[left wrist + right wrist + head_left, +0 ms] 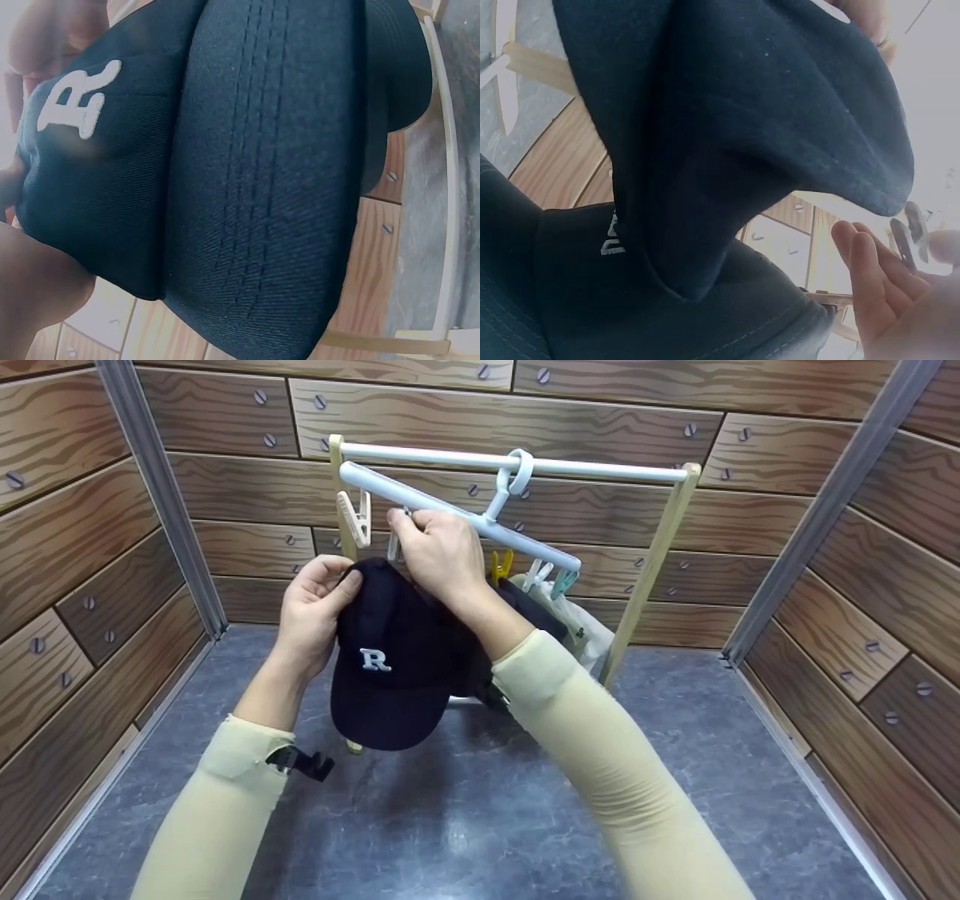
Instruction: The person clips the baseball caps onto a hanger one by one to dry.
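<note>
My left hand (311,607) pinches the upper left side of a dark navy baseball cap (390,622) with a white letter R on its front. The brim points down; it fills much of the left wrist view. At the top of the cap, my right hand (442,559) pinches a pale clothespin (394,547) below a light blue hanger (420,499). The clothespin's tips (901,232) sit right at the cap's edge in the right wrist view. The hanger slants down to the right. Another dark cap (705,315) hangs behind, partly hidden by the first.
A rack with a white rail (607,470) and wooden posts (652,570) carries the hanger. A beige clothespin (356,519) dangles at its left end. Yellow (501,566), white (537,575) and teal (564,583) clips hang on the right, near a whitish cloth item (592,634). Wood-patterned walls surround the grey floor.
</note>
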A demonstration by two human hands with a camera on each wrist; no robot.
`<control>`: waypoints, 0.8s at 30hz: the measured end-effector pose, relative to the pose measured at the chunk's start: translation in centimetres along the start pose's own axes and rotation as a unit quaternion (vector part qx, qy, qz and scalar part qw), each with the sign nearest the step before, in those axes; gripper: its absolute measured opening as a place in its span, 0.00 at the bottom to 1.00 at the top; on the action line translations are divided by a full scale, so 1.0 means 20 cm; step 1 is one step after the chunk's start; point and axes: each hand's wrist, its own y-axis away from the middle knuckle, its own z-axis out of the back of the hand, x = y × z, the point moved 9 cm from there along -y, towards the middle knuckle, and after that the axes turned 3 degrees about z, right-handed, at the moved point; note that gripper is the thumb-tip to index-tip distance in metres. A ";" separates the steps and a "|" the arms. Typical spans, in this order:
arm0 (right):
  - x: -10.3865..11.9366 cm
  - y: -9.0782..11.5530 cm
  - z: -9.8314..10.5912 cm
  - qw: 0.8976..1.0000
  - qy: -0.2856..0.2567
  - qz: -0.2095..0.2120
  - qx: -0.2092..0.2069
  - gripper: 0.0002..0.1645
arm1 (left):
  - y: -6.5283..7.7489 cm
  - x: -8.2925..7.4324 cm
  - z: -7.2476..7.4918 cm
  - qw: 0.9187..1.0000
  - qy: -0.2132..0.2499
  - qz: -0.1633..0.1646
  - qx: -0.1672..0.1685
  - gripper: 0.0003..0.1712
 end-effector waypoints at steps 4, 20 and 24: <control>-0.01 0.00 0.00 1.000 -0.024 -0.012 0.006 0.35 | -0.01 0.00 -0.02 1.000 0.006 0.005 0.004 0.05; -0.03 0.01 0.00 0.995 -0.091 -0.038 0.017 0.35 | -0.04 0.00 -0.06 0.999 0.045 0.003 0.004 0.03; -0.03 0.01 0.00 0.995 -0.094 -0.035 0.016 0.35 | -0.04 0.00 -0.07 0.999 0.049 0.000 0.000 0.04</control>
